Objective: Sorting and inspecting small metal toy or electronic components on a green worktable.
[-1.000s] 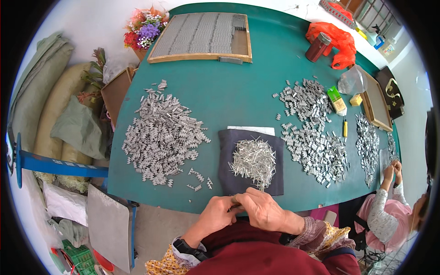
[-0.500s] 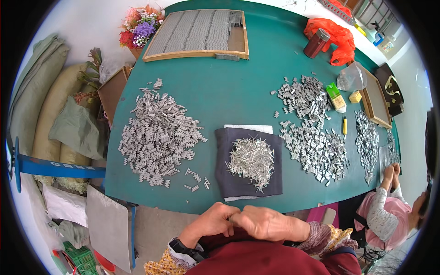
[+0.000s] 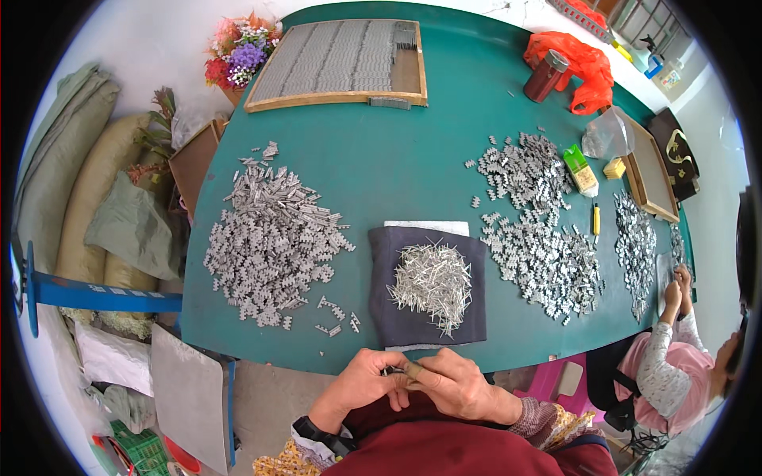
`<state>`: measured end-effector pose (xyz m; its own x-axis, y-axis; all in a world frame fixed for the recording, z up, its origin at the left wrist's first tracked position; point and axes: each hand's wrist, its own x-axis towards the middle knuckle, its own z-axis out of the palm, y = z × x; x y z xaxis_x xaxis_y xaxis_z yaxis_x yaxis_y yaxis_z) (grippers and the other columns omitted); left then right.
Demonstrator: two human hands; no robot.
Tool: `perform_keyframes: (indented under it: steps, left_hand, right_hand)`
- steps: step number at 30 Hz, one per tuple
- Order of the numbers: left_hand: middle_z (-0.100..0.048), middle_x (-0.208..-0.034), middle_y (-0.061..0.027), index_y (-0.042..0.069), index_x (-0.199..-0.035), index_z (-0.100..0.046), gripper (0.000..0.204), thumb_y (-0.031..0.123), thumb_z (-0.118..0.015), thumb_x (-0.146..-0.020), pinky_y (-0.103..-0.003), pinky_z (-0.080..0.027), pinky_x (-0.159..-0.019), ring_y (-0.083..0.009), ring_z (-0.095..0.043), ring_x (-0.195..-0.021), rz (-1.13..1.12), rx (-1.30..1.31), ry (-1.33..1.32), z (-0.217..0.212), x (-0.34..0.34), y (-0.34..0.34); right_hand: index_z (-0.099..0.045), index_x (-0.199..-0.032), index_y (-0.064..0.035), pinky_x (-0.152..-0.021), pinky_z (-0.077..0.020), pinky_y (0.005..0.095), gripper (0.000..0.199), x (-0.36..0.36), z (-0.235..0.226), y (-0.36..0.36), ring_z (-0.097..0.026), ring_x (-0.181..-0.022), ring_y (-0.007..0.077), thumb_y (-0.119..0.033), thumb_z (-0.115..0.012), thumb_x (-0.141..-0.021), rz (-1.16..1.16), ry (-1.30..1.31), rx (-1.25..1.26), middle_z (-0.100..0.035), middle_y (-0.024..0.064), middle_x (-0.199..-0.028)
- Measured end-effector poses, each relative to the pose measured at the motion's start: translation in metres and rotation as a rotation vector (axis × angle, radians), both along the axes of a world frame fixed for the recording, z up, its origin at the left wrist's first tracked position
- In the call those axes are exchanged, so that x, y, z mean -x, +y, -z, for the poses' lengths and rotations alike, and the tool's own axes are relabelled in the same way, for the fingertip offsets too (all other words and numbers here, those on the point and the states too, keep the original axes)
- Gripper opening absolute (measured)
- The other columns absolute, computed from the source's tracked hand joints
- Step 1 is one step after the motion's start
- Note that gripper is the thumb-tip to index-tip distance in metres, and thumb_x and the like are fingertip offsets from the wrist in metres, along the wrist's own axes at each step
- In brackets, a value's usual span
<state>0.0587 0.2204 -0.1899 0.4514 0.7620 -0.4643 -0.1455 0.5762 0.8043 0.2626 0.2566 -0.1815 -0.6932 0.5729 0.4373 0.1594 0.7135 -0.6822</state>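
Observation:
My left hand [image 3: 367,386] and my right hand [image 3: 456,385] meet at the table's near edge, in front of my dark red clothing. The left fingers pinch a small dark metal piece [image 3: 389,370], mostly hidden by them. The right thumb and fingers close against the same spot, with a tan covering on one fingertip; what they grip cannot be made out. Just beyond lies a heap of thin silvery pins [image 3: 432,284] on a dark folded cloth [image 3: 389,317]. To the left spreads a large pile of grey toothed metal pieces [image 3: 270,246], a few lying loose at its near edge.
More grey pieces [image 3: 544,262] lie to the right. A wooden-framed tray [image 3: 337,63] of lined-up pieces stands at the back of the green table [image 3: 381,174]. A dark red flask [image 3: 546,77] stands by an orange bag [image 3: 591,79]. A person [image 3: 663,373] works at the right.
My hands have turned and loosened slightly, the right shifting a little left, so the dark piece between the fingers now shows. The other person's hands have moved a little.

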Motion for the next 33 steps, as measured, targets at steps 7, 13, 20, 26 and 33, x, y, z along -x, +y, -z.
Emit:
perform_keyframes:
  steps: [7, 13, 20, 26, 33]
  left_hand:
    - [-0.068, -0.07, -0.0117, -0.004, -0.088, -0.066, 0.006, 0.0, -0.063, -0.091, -0.028, -0.056, -0.053, -0.0199, -0.07, -0.06, 0.01, 0.013, -0.021, -0.002, -0.013, -0.003]
    - [-0.068, -0.072, -0.011, -0.004, -0.089, -0.067, 0.006, 0.002, -0.066, -0.089, -0.027, -0.056, -0.052, -0.0177, -0.068, -0.058, 0.045, -0.003, -0.096, -0.001, -0.013, -0.003]
    - [-0.067, -0.07, -0.0093, -0.005, -0.093, -0.068, 0.01, 0.005, -0.066, -0.089, -0.025, -0.053, -0.049, -0.015, -0.066, -0.057, -0.083, 0.088, -0.016, 0.004, -0.011, -0.001]
    - [-0.068, -0.073, -0.0131, -0.007, -0.093, -0.067, 0.009, 0.001, -0.066, -0.089, -0.027, -0.056, -0.05, -0.0176, -0.068, -0.058, -0.112, 0.088, 0.008, 0.003, -0.008, -0.002]
    - [-0.068, -0.073, -0.013, -0.007, -0.094, -0.067, 0.01, 0.001, -0.065, -0.09, -0.027, -0.056, -0.051, -0.0174, -0.068, -0.059, -0.12, 0.059, 0.013, 0.008, -0.009, -0.003]
  right_hand:
    - [-0.065, -0.115, -0.0038, -0.063, -0.0507, 0.0349, 0.045, -0.015, 0.001, 0.0, -0.058, -0.079, 0.0243, -0.005, -0.078, -0.072, 0.008, -0.035, 0.059, -0.062, 0.0094, -0.104]
    - [-0.066, -0.109, -0.0051, -0.068, -0.0507, 0.0364, 0.035, -0.023, -0.009, 0.011, -0.06, -0.082, 0.0263, -0.009, -0.077, -0.076, -0.113, -0.008, 0.168, -0.062, 0.0099, -0.104]
    - [-0.065, -0.094, -0.0063, -0.072, -0.0424, 0.0354, 0.028, -0.028, -0.016, 0.069, -0.055, -0.083, 0.0226, -0.006, -0.068, -0.067, -0.119, -0.487, -0.26, -0.058, 0.0063, -0.092]
    - [-0.059, -0.083, -0.0073, -0.071, -0.0394, 0.0326, 0.01, -0.02, -0.02, 0.078, -0.053, -0.082, 0.0197, -0.014, -0.06, -0.075, -0.247, -0.612, -0.363, -0.052, 0.0047, -0.085]
    - [-0.057, -0.089, -0.0047, -0.072, -0.0416, 0.037, 0.02, -0.02, -0.006, 0.075, -0.054, -0.08, 0.026, -0.002, -0.064, -0.071, -0.07, -0.428, -0.254, -0.055, 0.0078, -0.086]
